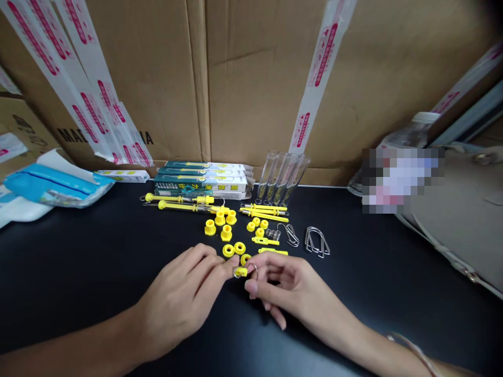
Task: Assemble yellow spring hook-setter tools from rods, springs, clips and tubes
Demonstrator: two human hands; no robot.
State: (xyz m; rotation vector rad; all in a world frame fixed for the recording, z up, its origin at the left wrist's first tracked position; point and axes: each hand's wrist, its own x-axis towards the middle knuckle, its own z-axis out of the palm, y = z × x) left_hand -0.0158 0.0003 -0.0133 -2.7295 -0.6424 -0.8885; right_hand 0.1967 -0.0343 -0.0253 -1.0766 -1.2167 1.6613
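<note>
My left hand (pixel 184 288) pinches a small yellow plastic piece (pixel 241 272) at its fingertips, just above the black table. A curved metal wire loop (pixel 255 269) sits between the thumb and forefinger of my right hand (pixel 291 285), and it meets the yellow piece. Whether the wire passes through the piece is too small to tell. The other fingers of my right hand curl loosely below. Close beyond my fingertips lie yellow ring caps (pixel 239 247) and a flat yellow strip (pixel 273 252).
Behind these lie flanged yellow caps (pixel 226 233), springs (pixel 272 234), wire hooks (pixel 291 235) and bent metal loops (pixel 316 242). Farther back are tubular spring scales (pixel 188 207), stacked boxes (pixel 200 183) and upright clear tubes (pixel 282 178). A bottle (pixel 416 131) and bag (pixel 459 209) stand right; cardboard (pixel 255 78) walls the back.
</note>
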